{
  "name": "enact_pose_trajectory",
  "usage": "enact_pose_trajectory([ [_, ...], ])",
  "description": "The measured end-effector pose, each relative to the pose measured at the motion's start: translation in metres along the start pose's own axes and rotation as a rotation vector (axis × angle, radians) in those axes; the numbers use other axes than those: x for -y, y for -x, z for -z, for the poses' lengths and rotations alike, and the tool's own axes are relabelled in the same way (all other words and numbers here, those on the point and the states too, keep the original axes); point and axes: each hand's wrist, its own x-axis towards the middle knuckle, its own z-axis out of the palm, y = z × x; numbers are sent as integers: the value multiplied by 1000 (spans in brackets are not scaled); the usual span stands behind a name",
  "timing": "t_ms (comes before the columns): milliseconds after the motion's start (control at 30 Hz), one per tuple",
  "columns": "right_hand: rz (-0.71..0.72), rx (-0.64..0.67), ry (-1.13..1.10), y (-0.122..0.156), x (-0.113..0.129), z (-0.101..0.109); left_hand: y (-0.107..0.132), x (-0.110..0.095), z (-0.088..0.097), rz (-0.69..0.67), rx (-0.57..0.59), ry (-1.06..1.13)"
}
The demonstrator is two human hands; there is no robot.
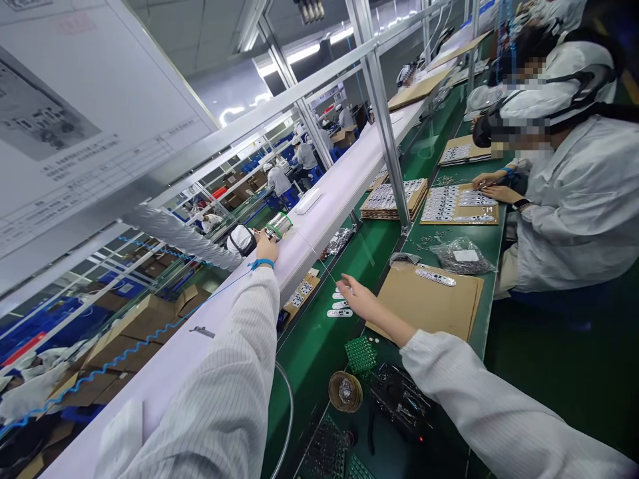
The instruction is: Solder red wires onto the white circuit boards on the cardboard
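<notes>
Leftmost, a blue coiled cord (150, 344) stretches up to the strap on the left wrist; it could snag on the shelf frame if that arm reaches further. The left hand (267, 247) has its fingers curled around the near end of a spool of wire (280, 225), at the far edge of the pale shelf (344, 178). A loose hold there could let the spool roll off that edge. From it a thin strand (318, 255) slants down rightward; a sharp pull could kink it, and slack could let it drop across the small white boards (339, 313) on the green belt. The right hand (363, 301) has thumb and forefinger drawn nearly together at the strand's end and appears to pinch it, though the contact is too fine to be sure.

Below that hand, a round brown tub (357, 400) contains a crumpled silvery lump, with a black tray (399, 399) beside it, its contents too dark to name. Further right, one board lies on a cardboard sheet (424, 309), and a clear bag (462, 256) bulges with small dark parts under a white label.
</notes>
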Motion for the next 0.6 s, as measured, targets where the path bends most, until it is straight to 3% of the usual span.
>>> enact_pose_trajectory([
  [100, 23, 94, -111, -17, 11, -15, -1, 1, -1, -2, 2, -1],
  [167, 17, 99, -153, -11, 2, -10, -2, 2, -1, -3, 3, 1],
  [433, -222, -7, -91, 80, -98, 76, -3, 3, -6, -21, 1, 3],
  [600, -276, -132, 113, 95, -120, 119, -7, 2, 4, -36, -35, -11],
])
